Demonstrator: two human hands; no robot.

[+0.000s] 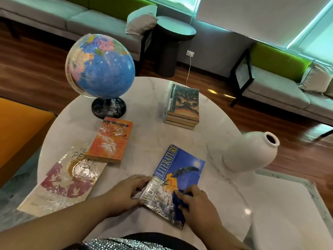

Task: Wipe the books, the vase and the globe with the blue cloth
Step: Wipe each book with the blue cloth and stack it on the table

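Note:
A blue "World Literature" book lies near the front of the round marble table. My right hand presses the blue cloth onto the book's lower cover, fingers curled over it. My left hand rests on the book's left spine edge, steadying it. An orange book and a pale book with red shapes lie to the left, both smeared with white. A stack of books sits at the back. The globe stands at the back left. The white vase stands on the right.
An orange seat borders the table on the left. Grey sofas with green backs run along the far wall, and a dark round side table stands between them. A pale rug lies on the floor on the right.

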